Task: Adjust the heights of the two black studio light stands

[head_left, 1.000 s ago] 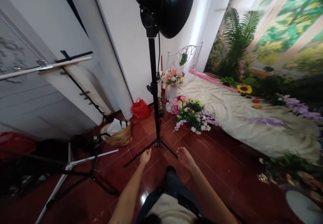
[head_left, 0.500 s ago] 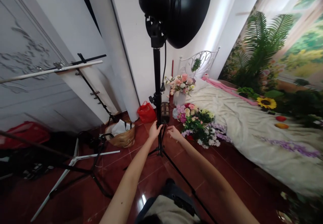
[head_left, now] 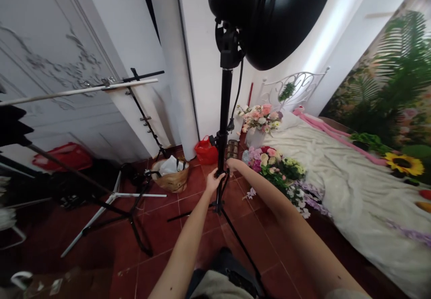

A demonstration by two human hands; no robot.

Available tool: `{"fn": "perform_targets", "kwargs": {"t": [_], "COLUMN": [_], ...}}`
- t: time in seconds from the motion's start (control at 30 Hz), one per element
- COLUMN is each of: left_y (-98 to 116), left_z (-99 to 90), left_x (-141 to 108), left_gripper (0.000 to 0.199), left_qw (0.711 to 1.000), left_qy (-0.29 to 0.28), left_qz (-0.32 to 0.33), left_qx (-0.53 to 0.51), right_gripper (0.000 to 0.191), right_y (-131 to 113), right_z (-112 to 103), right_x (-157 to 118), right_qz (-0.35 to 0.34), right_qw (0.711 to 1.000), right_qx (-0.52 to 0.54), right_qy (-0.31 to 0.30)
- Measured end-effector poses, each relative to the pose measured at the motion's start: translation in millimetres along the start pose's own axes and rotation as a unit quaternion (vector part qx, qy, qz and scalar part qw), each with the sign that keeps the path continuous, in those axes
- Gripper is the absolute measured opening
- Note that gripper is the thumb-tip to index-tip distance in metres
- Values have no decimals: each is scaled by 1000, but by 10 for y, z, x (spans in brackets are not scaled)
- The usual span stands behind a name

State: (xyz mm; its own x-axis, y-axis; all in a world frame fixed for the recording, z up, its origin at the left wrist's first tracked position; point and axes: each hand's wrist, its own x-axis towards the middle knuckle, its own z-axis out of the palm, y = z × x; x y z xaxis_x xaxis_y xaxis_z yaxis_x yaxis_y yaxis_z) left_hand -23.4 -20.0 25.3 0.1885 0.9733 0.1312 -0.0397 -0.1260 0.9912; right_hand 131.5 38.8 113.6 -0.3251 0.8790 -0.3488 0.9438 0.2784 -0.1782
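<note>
A black light stand [head_left: 225,101] rises upright before me, carrying a large black studio lamp [head_left: 269,16] whose cord and plug hang beside the pole. My left hand [head_left: 214,181] is wrapped round the lower part of the pole, at a collar just above the legs. On the right side of that same collar, my right hand [head_left: 233,166] is closed with its fingers pointing down. Its fingertips are partly hidden, and the small part they grip is not clear. The stand's legs are spread on the tiled floor [head_left: 198,240].
Right of the stand lie artificial flowers [head_left: 274,166] and a bed with a cream cover [head_left: 350,191]. Behind are a red bag [head_left: 206,151] and a small brown chest [head_left: 232,149]. To the left stand a woven basket [head_left: 171,180] and a white tripod [head_left: 114,195].
My right hand has moved in from just right of the pole and closed at the collar. The left hand stays on the pole. My view has shifted left, with the lamp appearing larger.
</note>
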Motion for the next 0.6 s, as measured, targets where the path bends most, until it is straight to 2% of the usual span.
{"fn": "perform_targets", "kwargs": {"t": [0.07, 0.1, 0.13, 0.2, 0.3, 0.4, 0.47, 0.6], "left_y": [6, 6, 6, 12, 49, 101, 126, 122], "left_z": [-16, -18, -18, -10, 5, 15, 22, 36], "left_x": [-1, -1, -2, -4, -14, -31, -43, -52], "left_gripper": [46, 46, 46, 46, 45, 43, 42, 42], "left_qw": [1000, 1000, 1000, 1000, 1000, 999, 999, 999], "left_qy": [4, 6, 9, 12, 14, 14, 17, 30], "left_qz": [2, 1, -2, -7, -3, 1, 2, -2], "left_qx": [10, 14, 16, 16, 18, 29, 35, 33], "right_gripper": [49, 50, 50, 41, 24, 24, 25, 36], "right_y": [50, 71, 85, 80, -5, -92, -103, -29], "right_z": [-11, 20, 79, 270, 624, 834, 839, 688], "right_x": [-14, -49, -102, -240, -440, -509, -469, -309], "right_qz": [-32, -46, -57, -58, -14, 28, 35, 41], "right_qw": [998, 997, 996, 992, 976, 968, 969, 968], "right_qx": [-41, -56, -62, -59, -53, -43, -43, -69], "right_qy": [-30, -27, -1, 91, 213, 247, 242, 238]}}
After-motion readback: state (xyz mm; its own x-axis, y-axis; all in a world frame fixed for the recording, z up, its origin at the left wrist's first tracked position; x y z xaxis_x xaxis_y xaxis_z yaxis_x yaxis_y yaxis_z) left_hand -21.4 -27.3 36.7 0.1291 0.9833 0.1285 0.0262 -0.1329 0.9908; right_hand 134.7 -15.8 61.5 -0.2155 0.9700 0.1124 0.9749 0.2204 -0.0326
